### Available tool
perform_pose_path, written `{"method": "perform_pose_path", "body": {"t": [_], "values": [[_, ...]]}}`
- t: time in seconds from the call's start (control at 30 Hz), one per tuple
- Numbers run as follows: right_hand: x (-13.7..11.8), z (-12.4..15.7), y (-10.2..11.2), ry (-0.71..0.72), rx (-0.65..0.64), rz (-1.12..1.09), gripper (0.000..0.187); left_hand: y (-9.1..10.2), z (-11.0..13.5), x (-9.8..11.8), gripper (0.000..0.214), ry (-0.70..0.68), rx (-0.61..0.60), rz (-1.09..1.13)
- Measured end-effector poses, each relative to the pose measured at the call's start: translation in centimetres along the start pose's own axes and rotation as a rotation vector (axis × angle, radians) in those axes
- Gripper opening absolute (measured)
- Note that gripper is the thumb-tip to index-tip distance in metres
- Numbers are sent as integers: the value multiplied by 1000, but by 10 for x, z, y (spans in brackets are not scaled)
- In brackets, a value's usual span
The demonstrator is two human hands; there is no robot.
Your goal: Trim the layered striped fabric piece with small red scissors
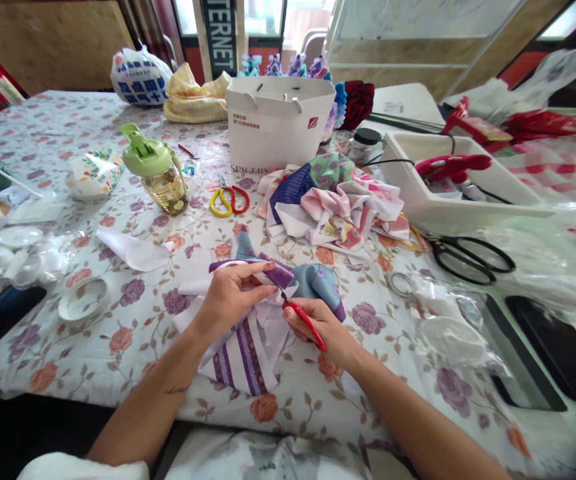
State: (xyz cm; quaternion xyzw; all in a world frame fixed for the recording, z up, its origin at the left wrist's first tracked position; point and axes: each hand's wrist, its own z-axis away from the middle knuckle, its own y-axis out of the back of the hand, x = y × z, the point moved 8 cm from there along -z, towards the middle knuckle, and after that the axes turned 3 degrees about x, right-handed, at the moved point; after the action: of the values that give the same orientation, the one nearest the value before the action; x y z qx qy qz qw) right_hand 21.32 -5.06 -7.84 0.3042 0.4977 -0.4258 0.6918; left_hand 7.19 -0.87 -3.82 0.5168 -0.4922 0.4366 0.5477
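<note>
Left hand (233, 300) curled, fingertips pinching the purple-trimmed edge of a patchwork fabric piece (245, 353). Right hand (321, 327) pinches a red-handled cutter (308, 325), tip at the fabric's edge. Piece lies front-centre on the floral-covered worktop (288, 400); open cloth either side, crumpled fabric pile (333, 200) just ahead.

Past the right-hand grip (321, 333), a strip of the worktop's floral cloth (368, 393) runs toward the black-handled scissors (468, 260). Ahead of the left-hand grip (231, 300), the crumpled fabric pile (333, 200) and yellow-and-red scissors (229, 200) stand before the white paper bag (281, 123).
</note>
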Motion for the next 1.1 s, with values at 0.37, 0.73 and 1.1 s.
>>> {"method": "perform_pose_path", "body": {"t": [0.37,0.73,1.1], "values": [[0,-1,5,18,15,-36,52,2,0,6,28,-26,24,48],[-2,-1,7,21,-1,-64,50,5,0,-1,21,3,103,200],[-4,-1,2,7,-63,-107,54,1,-1,-4,27,24,44,175]]}}
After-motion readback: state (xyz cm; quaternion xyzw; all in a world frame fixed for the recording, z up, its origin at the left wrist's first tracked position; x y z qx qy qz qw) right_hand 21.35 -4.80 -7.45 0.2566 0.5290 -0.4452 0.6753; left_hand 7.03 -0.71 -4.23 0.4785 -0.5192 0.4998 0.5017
